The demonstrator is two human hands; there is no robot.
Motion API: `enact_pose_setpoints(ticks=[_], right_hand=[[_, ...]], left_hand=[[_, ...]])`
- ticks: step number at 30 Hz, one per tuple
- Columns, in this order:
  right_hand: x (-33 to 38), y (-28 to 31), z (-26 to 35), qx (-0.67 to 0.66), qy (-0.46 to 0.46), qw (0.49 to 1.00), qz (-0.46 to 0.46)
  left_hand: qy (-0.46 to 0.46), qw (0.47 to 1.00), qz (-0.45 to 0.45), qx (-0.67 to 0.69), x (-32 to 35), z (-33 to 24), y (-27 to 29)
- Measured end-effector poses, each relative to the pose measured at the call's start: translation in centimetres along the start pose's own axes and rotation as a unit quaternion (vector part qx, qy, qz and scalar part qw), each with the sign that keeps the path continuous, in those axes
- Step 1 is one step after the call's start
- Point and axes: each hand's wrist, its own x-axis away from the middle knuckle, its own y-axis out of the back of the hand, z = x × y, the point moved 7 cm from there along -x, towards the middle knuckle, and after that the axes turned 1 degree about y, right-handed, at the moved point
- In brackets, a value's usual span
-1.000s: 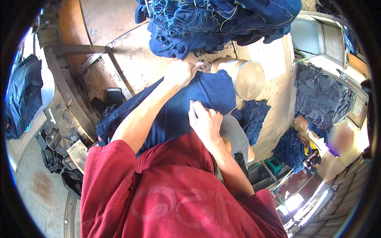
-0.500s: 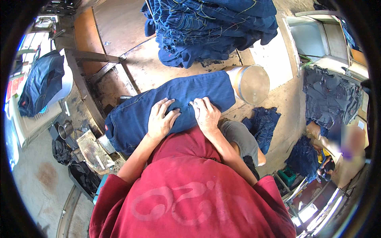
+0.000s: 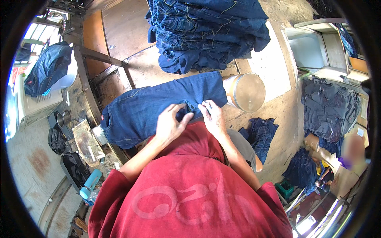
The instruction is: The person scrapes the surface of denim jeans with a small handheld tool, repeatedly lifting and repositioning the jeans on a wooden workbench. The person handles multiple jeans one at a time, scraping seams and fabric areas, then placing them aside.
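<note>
Dark blue jeans (image 3: 147, 105) lie stretched along a long rounded form across my lap, and its pale round end (image 3: 249, 93) shows past the cloth on the right. My right hand (image 3: 213, 118) pinches the denim near its right part, thumb and fingers closed on the cloth. Just to the left, my left hand (image 3: 170, 123) curls its thumb and fingers around a dark fold of the same jeans. Between the two hands the fabric is bunched and raised. What lies inside the fold is hidden.
A tall stack of jeans (image 3: 206, 35) stands beyond the form. Other denim (image 3: 262, 137) lies on the right, near a heap of dark clothes (image 3: 329, 105). At left are a metal cup (image 3: 63, 119) and a turquoise bottle (image 3: 91, 184). A wooden frame (image 3: 99, 57) stands far left.
Both hands lay on smoother denim before. Now the cloth between them is gathered into a raised fold. The jeans sit slightly further left in the view, and the turquoise bottle shows more fully.
</note>
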Motion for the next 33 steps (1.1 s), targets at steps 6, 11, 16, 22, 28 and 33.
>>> enact_pose_setpoints(ticks=[6, 11, 16, 22, 28, 33], right_hand=[[0.6, 0.2, -0.3, -0.046, -0.026, 0.998, 0.044], [1.4, -0.3, -1.0, -0.054, -0.013, 0.996, 0.071], [1.4, -0.1, -1.5, -0.050, -0.009, 0.996, 0.078], [1.4, 0.0, -1.7, -0.047, -0.027, 0.994, 0.092], [1.0, 0.1, -1.4, -0.065, 0.006, 0.994, 0.092], [1.1, 0.3, -2.0, -0.060, -0.007, 0.994, 0.095]], left_hand=[[0.300, 0.875, 0.036, 0.379, 1.1, 1.8, -4.8], [0.325, 0.869, 0.004, 0.374, 4.7, 1.9, -4.8], [0.298, 0.868, 0.000, 0.397, 3.5, 2.0, -5.6], [0.310, 0.848, -0.031, 0.428, 4.0, 2.9, -5.6], [0.318, 0.871, 0.033, 0.373, 3.6, 2.0, -5.2], [0.272, 0.905, 0.024, 0.327, 2.3, 1.8, -5.4]])
